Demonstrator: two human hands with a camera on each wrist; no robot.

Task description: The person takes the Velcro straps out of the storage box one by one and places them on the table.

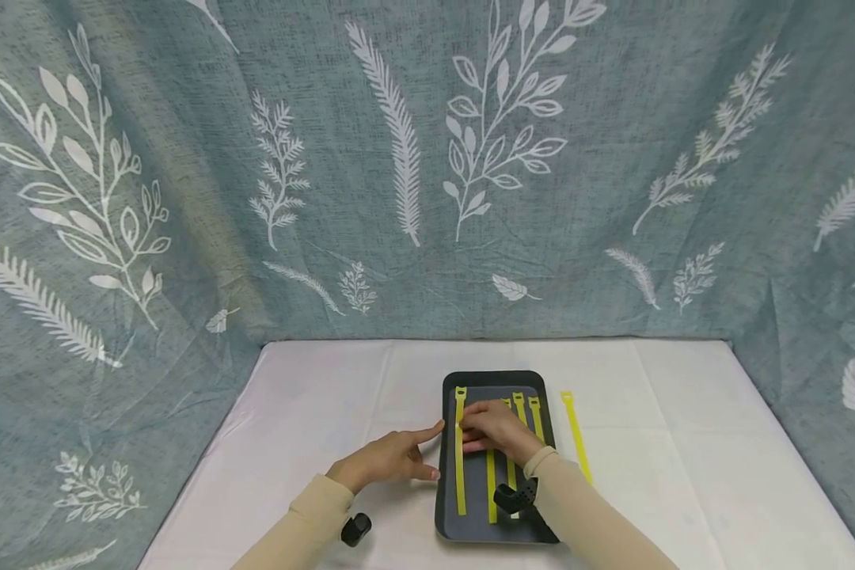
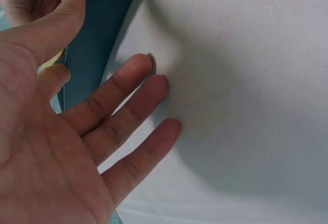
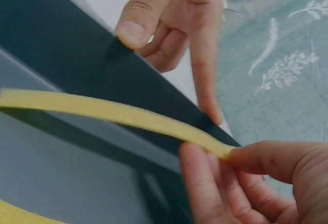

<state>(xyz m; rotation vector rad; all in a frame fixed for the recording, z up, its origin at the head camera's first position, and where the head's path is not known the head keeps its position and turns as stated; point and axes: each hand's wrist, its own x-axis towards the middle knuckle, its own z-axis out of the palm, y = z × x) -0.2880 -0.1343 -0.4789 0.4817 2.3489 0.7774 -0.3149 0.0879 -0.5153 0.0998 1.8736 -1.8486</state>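
Note:
My right hand (image 1: 500, 431) reaches over the dark grey tray (image 1: 495, 378) and pinches the leftmost yellow cable strap (image 1: 460, 479), which has a slotted head. In the right wrist view the strap (image 3: 118, 112) arches up off the tray floor, one part between my thumb and fingers. My left hand (image 1: 388, 457) touches the tray's left rim with its thumb and index finger. Its other fingers stretch loosely beside the tray in the left wrist view. Several more yellow straps (image 1: 492, 495) lie lengthwise in the tray, partly hidden by my right hand and wrist.
Another yellow strap (image 1: 576, 439) lies on the white tablecloth (image 1: 670, 467) just right of the tray. A grey-green curtain (image 1: 370, 198) with white leaf prints hangs behind the table and at both sides. Each wrist carries a black device (image 1: 356, 529).

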